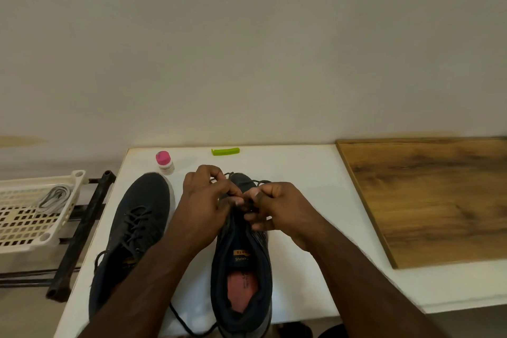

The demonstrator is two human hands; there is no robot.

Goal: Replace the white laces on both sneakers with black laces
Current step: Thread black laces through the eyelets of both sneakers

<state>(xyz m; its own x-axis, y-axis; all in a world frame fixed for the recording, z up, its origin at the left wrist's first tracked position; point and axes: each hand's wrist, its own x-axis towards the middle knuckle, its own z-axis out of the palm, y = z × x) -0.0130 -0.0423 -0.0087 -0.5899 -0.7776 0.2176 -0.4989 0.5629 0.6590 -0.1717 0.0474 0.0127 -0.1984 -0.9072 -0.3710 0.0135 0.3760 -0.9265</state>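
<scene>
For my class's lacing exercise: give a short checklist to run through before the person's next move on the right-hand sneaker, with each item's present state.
1. Left sneaker laced black: ok.
2. Both hands on the black lace of the right sneaker: left hand and right hand pinch it: ok.
3. All eyelets threaded: cannot tell, hands cover them.
4. White laces set aside in the basket: ok.
5. Trailing lace end at the table edge: not ok, it could snag.

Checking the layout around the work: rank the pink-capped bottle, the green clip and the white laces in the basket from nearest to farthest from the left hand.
From the left hand:
1. Pink-capped bottle, just beyond it, slightly left.
2. Green clip, at the table's far edge.
3. White laces, in the basket off the table's left side.
</scene>
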